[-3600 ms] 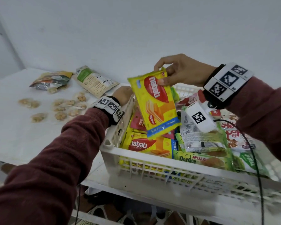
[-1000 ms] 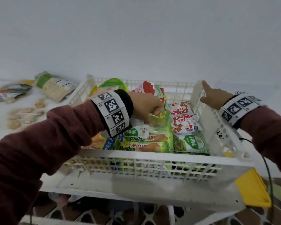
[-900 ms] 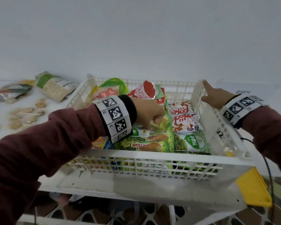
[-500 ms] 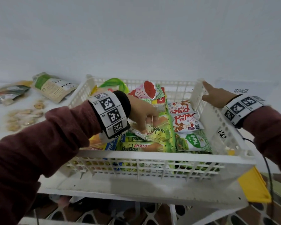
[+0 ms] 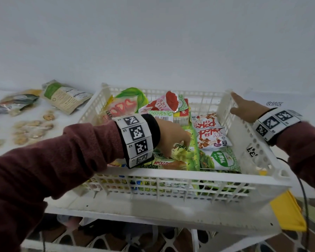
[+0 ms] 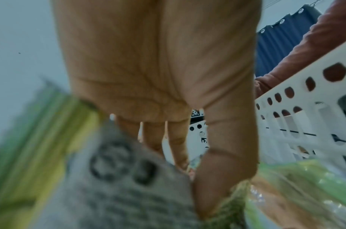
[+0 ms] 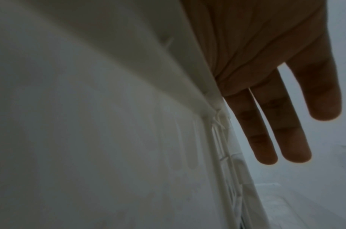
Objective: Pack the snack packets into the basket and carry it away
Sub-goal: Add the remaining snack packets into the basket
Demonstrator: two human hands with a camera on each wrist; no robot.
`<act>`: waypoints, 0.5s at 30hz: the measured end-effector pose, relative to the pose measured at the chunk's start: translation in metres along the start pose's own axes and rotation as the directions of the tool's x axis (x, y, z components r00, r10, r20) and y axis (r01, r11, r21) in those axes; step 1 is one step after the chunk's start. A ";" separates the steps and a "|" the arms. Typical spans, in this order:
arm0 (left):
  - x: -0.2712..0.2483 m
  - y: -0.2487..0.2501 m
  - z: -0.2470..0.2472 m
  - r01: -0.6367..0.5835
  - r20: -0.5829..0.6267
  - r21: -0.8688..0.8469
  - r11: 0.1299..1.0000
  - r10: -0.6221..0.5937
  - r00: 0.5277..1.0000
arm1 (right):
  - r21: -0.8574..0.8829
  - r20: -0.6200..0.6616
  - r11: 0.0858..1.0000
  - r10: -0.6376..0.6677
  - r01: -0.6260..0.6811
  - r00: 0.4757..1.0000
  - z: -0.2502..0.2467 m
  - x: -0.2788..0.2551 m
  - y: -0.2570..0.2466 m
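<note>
A white slatted basket [image 5: 189, 172] stands on the white table, filled with several snack packets. My left hand [image 5: 178, 143] reaches down into its middle. Thumb and fingers pinch the edge of a green pandan packet [image 5: 183, 153] lying on top of the others. In the left wrist view, the left hand [image 6: 191, 175] has its thumb on the packet's green face and its fingers behind the packet's grey back [image 6: 119, 193]. My right hand [image 5: 244, 110] rests on the outside of the basket's right wall, thumb on the rim. Its fingers [image 7: 285, 131] hang straight beside the wall [image 7: 168, 77].
Left of the basket lie a beige and green packet [image 5: 65, 95], a dark foil packet [image 5: 15, 101] and several loose cookies [image 5: 29, 130]. A yellow flat thing [image 5: 285, 211] sticks out under the basket's right corner. A white wall rises close behind.
The yellow wafer packet my right hand held earlier is no longer in it; that hand now rests on the basket's right wall. My left hand slid toward me and pinched the green packet.
</note>
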State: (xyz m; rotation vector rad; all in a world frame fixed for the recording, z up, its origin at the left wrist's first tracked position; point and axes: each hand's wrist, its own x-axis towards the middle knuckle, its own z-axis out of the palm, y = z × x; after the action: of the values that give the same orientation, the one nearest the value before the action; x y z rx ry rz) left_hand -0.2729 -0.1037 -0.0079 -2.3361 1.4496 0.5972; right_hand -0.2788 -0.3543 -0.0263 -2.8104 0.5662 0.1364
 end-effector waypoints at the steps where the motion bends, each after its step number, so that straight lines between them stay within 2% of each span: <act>1: -0.002 -0.001 -0.002 -0.026 -0.019 0.012 1.000 0.026 0.999 | 0.003 0.000 1.000 0.001 -0.001 1.000 0.000 0.000 0.000; 3: -0.007 -0.005 -0.007 -0.082 -0.105 -0.009 0.997 0.081 0.991 | 0.011 -0.001 1.000 0.005 -0.005 1.000 0.000 -0.001 0.000; 6: -0.012 -0.009 -0.015 -0.211 -0.268 0.009 0.978 0.205 0.941 | 0.010 -0.002 1.000 0.004 -0.004 1.000 0.000 -0.001 -0.001; 9: -0.016 -0.007 -0.017 -0.247 -0.230 0.126 0.961 0.271 0.935 | 0.013 -0.002 1.000 0.004 -0.004 1.000 0.001 0.001 -0.001; 12: -0.023 -0.009 -0.019 -0.201 -0.281 0.052 0.978 0.208 0.937 | 0.019 -0.006 1.000 0.003 -0.003 1.000 0.001 0.000 -0.001; 14: -0.025 -0.010 -0.018 -0.101 -0.367 -0.077 0.992 0.066 0.928 | 0.025 -0.006 1.000 0.002 -0.002 1.000 0.001 -0.001 -0.001; 15: -0.025 -0.010 -0.017 -0.018 -0.364 -0.130 0.991 -0.031 0.931 | 0.029 -0.006 1.000 0.002 -0.002 1.000 0.000 -0.001 0.000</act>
State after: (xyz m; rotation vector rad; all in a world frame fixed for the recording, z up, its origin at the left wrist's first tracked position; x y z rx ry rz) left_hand -0.2711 -0.0884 0.0195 -2.6633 1.5971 0.2674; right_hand -0.2799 -0.3533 -0.0265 -2.7830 0.5674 0.1188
